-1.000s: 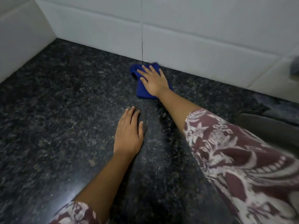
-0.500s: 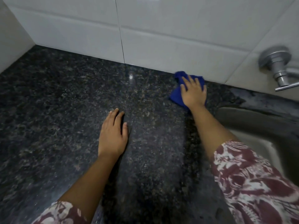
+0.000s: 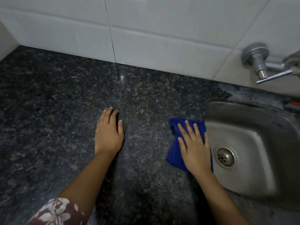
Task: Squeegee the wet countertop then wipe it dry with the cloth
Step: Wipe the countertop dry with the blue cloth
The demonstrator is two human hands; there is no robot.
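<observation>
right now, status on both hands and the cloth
Right hand flat, fingers straight, pressing cloth on countertop. Left hand flat on the stone, holding nothing. Cloth at sink rim, nothing blocking it.

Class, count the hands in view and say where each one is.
2. The left hand rests flat on the bare countertop; the right hand presses the blue cloth beside the sink. No others show.

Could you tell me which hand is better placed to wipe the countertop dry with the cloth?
The right hand: it lies flat on the blue cloth beside the sink. The left hand rests bare on the countertop.
</observation>
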